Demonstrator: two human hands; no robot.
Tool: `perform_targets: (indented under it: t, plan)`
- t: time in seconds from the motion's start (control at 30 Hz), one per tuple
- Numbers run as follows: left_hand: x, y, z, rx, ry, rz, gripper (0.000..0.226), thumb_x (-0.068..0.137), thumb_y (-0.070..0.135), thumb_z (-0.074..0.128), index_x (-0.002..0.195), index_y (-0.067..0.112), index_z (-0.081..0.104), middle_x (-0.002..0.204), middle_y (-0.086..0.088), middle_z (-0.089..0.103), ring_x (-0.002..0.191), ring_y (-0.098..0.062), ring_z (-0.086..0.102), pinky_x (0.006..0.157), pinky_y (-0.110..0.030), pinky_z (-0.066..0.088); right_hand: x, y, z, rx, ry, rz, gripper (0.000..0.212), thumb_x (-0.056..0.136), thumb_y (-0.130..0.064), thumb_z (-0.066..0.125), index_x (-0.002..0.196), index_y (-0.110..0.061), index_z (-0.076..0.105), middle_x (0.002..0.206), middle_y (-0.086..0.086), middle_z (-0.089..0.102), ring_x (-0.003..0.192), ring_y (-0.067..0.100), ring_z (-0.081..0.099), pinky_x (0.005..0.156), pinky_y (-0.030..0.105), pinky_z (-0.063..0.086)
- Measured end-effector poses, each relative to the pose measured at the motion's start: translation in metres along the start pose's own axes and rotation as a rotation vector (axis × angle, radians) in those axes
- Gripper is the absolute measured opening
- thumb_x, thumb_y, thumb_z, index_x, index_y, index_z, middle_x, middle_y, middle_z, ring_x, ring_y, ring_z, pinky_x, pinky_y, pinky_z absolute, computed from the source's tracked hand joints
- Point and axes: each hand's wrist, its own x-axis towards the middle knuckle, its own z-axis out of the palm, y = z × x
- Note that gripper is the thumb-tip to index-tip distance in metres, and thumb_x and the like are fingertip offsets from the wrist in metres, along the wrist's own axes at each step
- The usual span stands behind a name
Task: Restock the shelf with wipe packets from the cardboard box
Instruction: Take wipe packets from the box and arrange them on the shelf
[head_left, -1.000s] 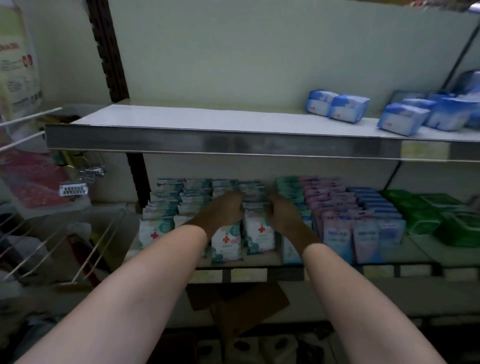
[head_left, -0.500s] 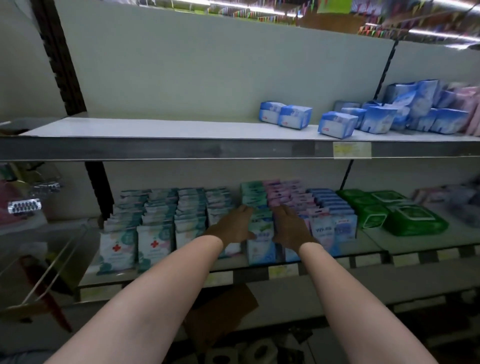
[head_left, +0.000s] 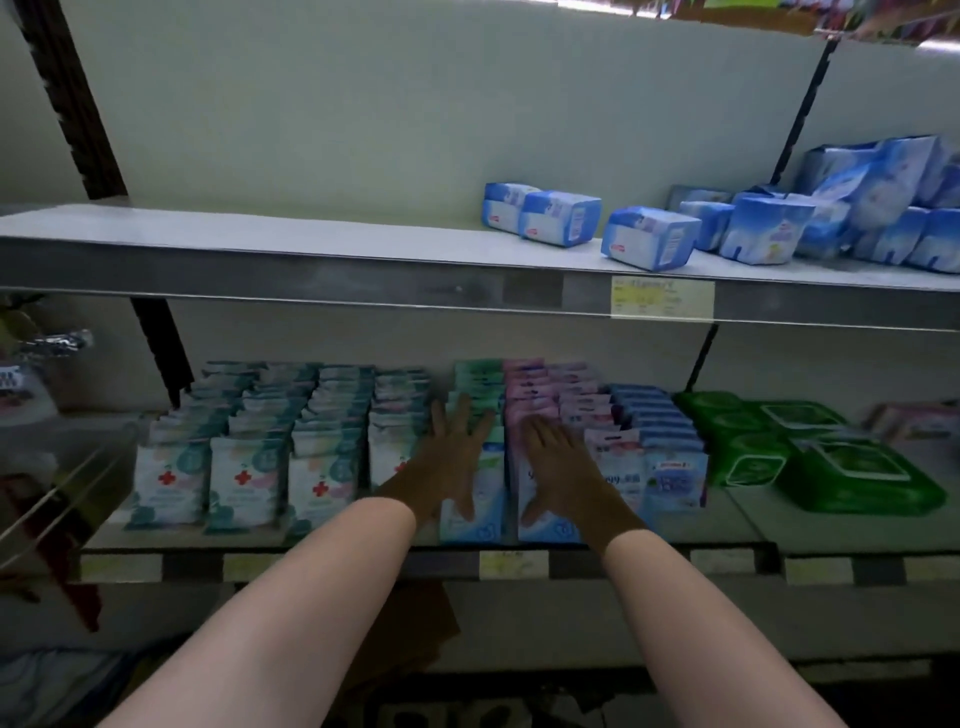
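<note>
The lower shelf (head_left: 363, 564) holds rows of upright wipe packets. White and teal packets with red crosses (head_left: 244, 478) fill its left part. A green-topped row (head_left: 478, 384) and a pink row (head_left: 540, 389) stand in the middle, with a blue row (head_left: 660, 441) to their right. My left hand (head_left: 447, 462) lies flat with spread fingers on the green-topped row. My right hand (head_left: 561, 467) lies flat on the front of the pink row. Neither hand holds a packet. A brown cardboard box flap (head_left: 415, 634) shows below the shelf between my forearms.
Green flat wipe packs (head_left: 831, 457) lie on the lower shelf at the right. The upper shelf (head_left: 260, 270) carries blue and white packs (head_left: 649, 239) on its right half. A wire rack (head_left: 47, 499) stands at the left edge. Price labels run along both shelf fronts.
Both hands slid right from the red-cross rows onto the green-topped and pink rows, and their fingers spread flat. The view swung right and up.
</note>
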Motion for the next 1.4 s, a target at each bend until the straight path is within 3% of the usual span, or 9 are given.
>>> perform_targets:
  t: [0.13, 0.27, 0.43, 0.67, 0.87, 1.07, 1.17, 1.4]
  plan:
    - [0.000, 0.006, 0.001, 0.064, -0.002, -0.005, 0.151, 0.054, 0.033, 0.093, 0.151, 0.027, -0.022, 0.154, -0.011, -0.035, 0.140, -0.050, -0.021, 0.111, -0.067, 0.015, -0.006, 0.002, -0.001, -0.043, 0.051, -0.024, 0.146, 0.052, -0.064, 0.085, 0.154, -0.003, 0.001, 0.162, 0.016, 0.007, 0.149, 0.033, 0.005, 0.122, 0.049, 0.003]
    - [-0.010, 0.020, -0.003, 0.242, 0.099, -0.013, 0.144, 0.059, 0.042, 0.089, 0.152, 0.017, -0.018, 0.160, -0.015, -0.017, 0.142, -0.052, -0.013, 0.112, -0.069, 0.009, -0.012, -0.005, -0.003, -0.213, 0.115, 0.049, 0.153, 0.051, -0.075, 0.078, 0.152, 0.004, -0.007, 0.160, 0.026, -0.004, 0.148, 0.042, -0.003, 0.119, 0.054, -0.009]
    - [-0.019, 0.025, 0.014, 0.086, 0.117, -0.002, 0.129, 0.071, 0.023, 0.083, 0.153, 0.017, -0.015, 0.161, -0.014, -0.005, 0.144, -0.049, -0.003, 0.113, -0.064, 0.020, -0.014, -0.016, -0.002, -0.195, 0.026, 0.047, 0.138, 0.056, -0.068, 0.079, 0.153, -0.004, 0.005, 0.160, 0.017, 0.011, 0.148, 0.036, 0.006, 0.118, 0.060, -0.002]
    - [-0.031, 0.015, 0.029, 0.165, 0.106, 0.059, 0.135, 0.068, 0.038, 0.085, 0.152, 0.019, -0.019, 0.160, -0.016, -0.016, 0.144, -0.046, -0.012, 0.117, -0.062, 0.009, -0.024, -0.012, -0.007, -0.123, -0.102, 0.007, 0.139, 0.057, -0.038, 0.091, 0.153, -0.002, -0.003, 0.161, 0.014, 0.001, 0.150, 0.032, -0.005, 0.118, 0.061, 0.000]
    - [-0.021, 0.018, 0.031, 0.137, 0.168, 0.025, 0.132, 0.070, 0.033, 0.085, 0.153, 0.019, -0.018, 0.159, -0.018, -0.017, 0.143, -0.048, -0.014, 0.116, -0.060, 0.009, -0.020, -0.018, 0.002, -0.107, -0.028, 0.085, 0.130, 0.064, -0.019, 0.088, 0.153, -0.002, -0.005, 0.161, 0.015, 0.001, 0.150, 0.032, -0.004, 0.118, 0.057, 0.003]
    - [-0.008, 0.023, 0.037, 0.080, 0.219, 0.021, 0.131, 0.070, 0.029, 0.085, 0.152, 0.024, -0.018, 0.160, -0.015, -0.016, 0.143, -0.047, -0.016, 0.113, -0.060, 0.024, -0.011, -0.015, 0.009, -0.076, 0.059, 0.090, 0.132, 0.063, -0.024, 0.089, 0.154, -0.004, -0.004, 0.161, 0.012, 0.002, 0.150, 0.029, -0.001, 0.120, 0.053, 0.012]
    - [0.001, 0.022, 0.037, 0.080, 0.229, 0.021, 0.136, 0.068, 0.028, 0.087, 0.151, 0.027, -0.021, 0.160, -0.011, -0.019, 0.144, -0.044, -0.017, 0.112, -0.059, 0.029, -0.007, -0.011, 0.011, -0.042, 0.092, 0.096, 0.130, 0.065, -0.024, 0.088, 0.154, -0.006, -0.005, 0.162, 0.011, -0.001, 0.150, 0.028, -0.004, 0.121, 0.051, 0.008]
    - [0.012, 0.021, 0.032, 0.106, 0.183, 0.021, 0.141, 0.062, 0.041, 0.088, 0.151, 0.029, -0.019, 0.160, -0.009, -0.020, 0.145, -0.044, -0.014, 0.115, -0.059, 0.023, 0.002, -0.005, 0.009, -0.023, 0.089, 0.107, 0.131, 0.062, -0.027, 0.090, 0.155, -0.008, -0.001, 0.161, 0.011, 0.005, 0.150, 0.029, 0.000, 0.121, 0.052, 0.011]
